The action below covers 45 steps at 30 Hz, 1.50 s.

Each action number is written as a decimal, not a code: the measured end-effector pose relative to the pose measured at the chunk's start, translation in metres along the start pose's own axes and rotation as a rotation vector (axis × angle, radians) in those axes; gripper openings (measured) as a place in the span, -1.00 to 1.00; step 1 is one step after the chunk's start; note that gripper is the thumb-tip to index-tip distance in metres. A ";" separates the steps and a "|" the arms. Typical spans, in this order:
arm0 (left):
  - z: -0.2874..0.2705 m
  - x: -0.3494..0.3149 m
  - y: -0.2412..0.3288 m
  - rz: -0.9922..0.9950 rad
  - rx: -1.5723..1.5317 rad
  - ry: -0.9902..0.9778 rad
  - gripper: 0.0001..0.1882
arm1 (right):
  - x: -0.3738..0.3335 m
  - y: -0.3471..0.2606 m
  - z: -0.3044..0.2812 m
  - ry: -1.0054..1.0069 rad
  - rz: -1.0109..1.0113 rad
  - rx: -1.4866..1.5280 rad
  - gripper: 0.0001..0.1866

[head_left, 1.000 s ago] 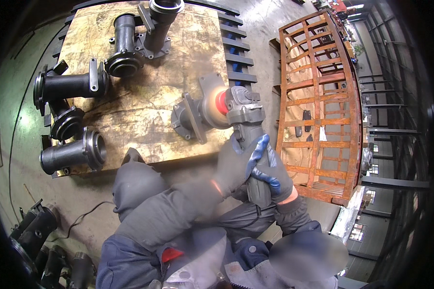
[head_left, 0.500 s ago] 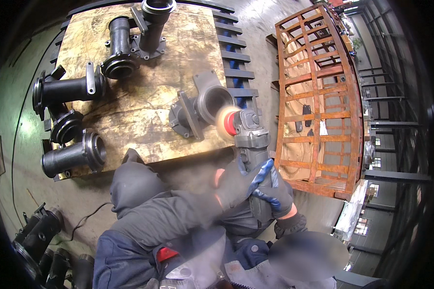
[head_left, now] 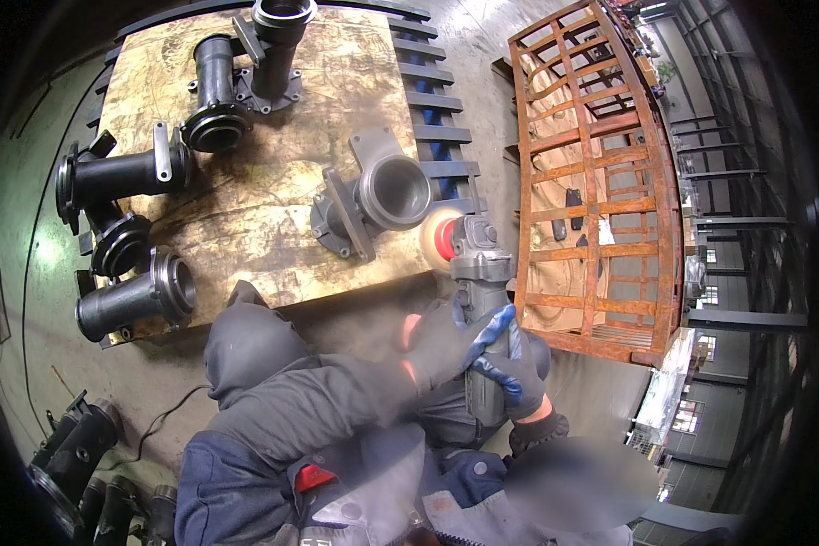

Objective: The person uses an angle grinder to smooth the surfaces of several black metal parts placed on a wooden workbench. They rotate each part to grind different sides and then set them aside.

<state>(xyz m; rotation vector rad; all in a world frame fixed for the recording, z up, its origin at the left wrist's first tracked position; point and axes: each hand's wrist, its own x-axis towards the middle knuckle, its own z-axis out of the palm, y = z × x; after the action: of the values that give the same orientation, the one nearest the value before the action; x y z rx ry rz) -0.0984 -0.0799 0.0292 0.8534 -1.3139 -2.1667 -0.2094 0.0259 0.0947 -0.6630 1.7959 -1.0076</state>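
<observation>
Both my hands wear dark gloves with blue patches and are closed around a grey angle grinder (head_left: 482, 264). My left hand (head_left: 444, 344) grips its body from the left side, and my right hand (head_left: 521, 371) wraps the rear of the handle. A red-centred round wheel (head_left: 445, 238) on the grinder's head is blurred at its rim, as if spinning. Just beyond and left of it lies a dull grey metal pipe fitting (head_left: 399, 193) with flanges and a round opening. A small gap shows between wheel and fitting.
The fitting lies on a stained board-topped table (head_left: 273, 200). Several black flanged pipes, such as one upright pipe (head_left: 271, 68) and one lying pipe (head_left: 132, 296), occupy its left and far sides. A rusty slatted metal crate (head_left: 601, 196) stands right. More black pipes (head_left: 77, 446) rest at lower left.
The grinder has moved slightly right and toward me, so its wheel has come away from the fitting's rim. Both hands keep their grip. The whole view has shifted a little.
</observation>
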 end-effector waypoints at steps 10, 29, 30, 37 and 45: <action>0.005 -0.014 -0.008 0.038 -0.109 0.096 -0.40 | -0.002 -0.009 -0.001 -0.135 0.005 -0.055 -0.40; -0.009 -0.057 0.006 -0.024 -0.427 0.140 -0.50 | 0.000 -0.036 0.015 -0.347 0.126 -0.209 0.15; -0.008 -0.060 0.008 -0.005 -0.461 0.165 -0.50 | 0.001 -0.038 0.018 -0.361 0.119 -0.160 0.15; -0.017 -0.059 -0.001 0.045 -0.333 0.330 -0.51 | 0.013 -0.048 0.042 -0.440 0.037 -0.038 0.06; -0.040 -0.048 0.007 0.135 -0.295 0.417 -0.52 | 0.043 -0.048 0.059 -0.572 0.162 0.153 0.07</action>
<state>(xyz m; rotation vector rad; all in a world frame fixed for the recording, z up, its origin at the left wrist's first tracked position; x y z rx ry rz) -0.0362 -0.0758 0.0344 0.9934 -0.8004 -1.8824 -0.1732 -0.0534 0.1026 -0.6212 1.2369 -0.7410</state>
